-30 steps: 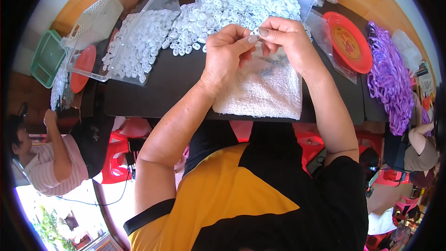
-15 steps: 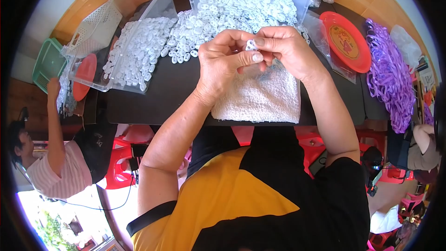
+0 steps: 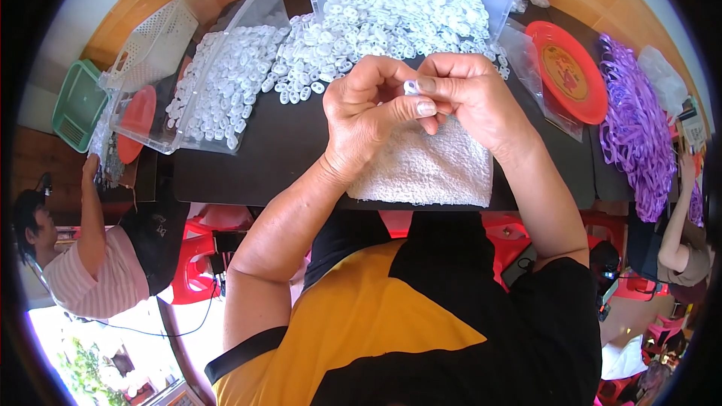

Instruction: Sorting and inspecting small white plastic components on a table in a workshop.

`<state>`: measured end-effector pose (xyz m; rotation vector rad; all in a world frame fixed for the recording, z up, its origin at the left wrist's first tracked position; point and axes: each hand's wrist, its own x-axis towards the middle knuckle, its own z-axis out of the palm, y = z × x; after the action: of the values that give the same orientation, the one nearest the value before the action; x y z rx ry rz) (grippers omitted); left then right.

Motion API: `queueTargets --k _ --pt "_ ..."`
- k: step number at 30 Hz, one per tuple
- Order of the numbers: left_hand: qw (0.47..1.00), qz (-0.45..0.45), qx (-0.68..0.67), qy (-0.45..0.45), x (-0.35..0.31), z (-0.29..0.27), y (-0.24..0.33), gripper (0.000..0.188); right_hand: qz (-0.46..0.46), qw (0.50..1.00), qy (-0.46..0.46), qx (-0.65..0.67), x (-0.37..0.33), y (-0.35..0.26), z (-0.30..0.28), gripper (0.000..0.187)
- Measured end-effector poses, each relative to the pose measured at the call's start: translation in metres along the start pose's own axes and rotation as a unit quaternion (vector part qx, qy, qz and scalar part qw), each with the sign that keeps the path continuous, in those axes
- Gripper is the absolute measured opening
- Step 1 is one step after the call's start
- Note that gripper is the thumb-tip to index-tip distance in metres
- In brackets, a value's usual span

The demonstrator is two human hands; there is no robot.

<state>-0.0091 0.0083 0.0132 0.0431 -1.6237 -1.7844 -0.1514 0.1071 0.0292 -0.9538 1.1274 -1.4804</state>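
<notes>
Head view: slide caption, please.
Left hand and right hand hold a small white plastic piece above a white terry cloth, heaped white oval pieces beyond.

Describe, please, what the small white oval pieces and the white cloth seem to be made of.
White pieces: likely moulded plastic, smooth, judging by their uniform holed shape; gloss is unclear. White cloth: apparently terry, matte, from its nubbly pile; perhaps cotton.

Elbows are bent and out wide, with the left forearm [image 3: 289,214] and right forearm [image 3: 547,184] both bare and angling inward till the hands meet up front. Left hand [image 3: 359,122] has its index finger arched and thumb stuck out sideways. Right hand [image 3: 481,105] is pinching too, thumb pointing back left, lower fingers kinda tucked under.
</notes>
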Motion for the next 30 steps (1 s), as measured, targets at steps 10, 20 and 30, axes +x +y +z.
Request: queueTargets --k 10,20,30 --pt "0.987 -0.103 -0.118 0.024 0.002 -0.002 0.003 0.015 0.009 0.994 -0.031 0.101 0.002 0.013 0.0 0.023" --pt "0.965 0.041 0.139 0.22 0.006 -0.018 0.03 0.016 -0.088 0.97 0.148 -0.17 0.013 0.006 -0.011 0.022" --pt "0.656 0.193 0.672 0.286 0.028 -0.126 0.154 0.019 -0.147 0.963 0.147 -0.171 0.002 -0.009 -0.003 0.023"
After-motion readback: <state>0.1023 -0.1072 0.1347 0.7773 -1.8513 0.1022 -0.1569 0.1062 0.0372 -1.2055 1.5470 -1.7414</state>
